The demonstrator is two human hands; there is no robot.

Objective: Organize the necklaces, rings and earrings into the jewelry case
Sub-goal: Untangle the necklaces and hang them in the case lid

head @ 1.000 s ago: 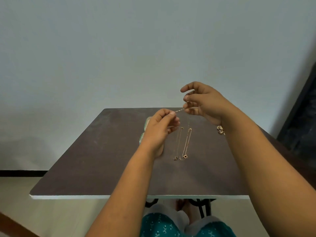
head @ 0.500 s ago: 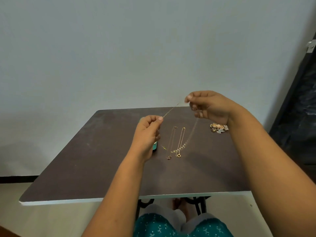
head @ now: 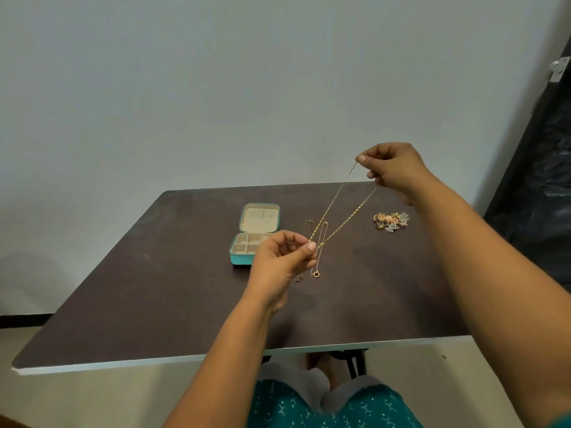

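Head view, looking down at a dark brown table [head: 160, 291] set against a pale wall. A person holds a thin gold necklace [head: 335, 208] stretched in the air between both hands. The left hand [head: 282, 261] pinches one part of the chain between thumb and fingers [head: 311, 246], low over the table. The right hand [head: 391, 168] is raised higher and farther back, its fingers curled around the chain's other end. An open teal jewelry case [head: 244, 260] with beige compartments sits on the table just left of the left hand. Two more fine necklaces [head: 321, 242] lie flat on the table beneath the held chain. A small heap of rings and earrings [head: 390, 222] rests on the table to the right, below the right hand.
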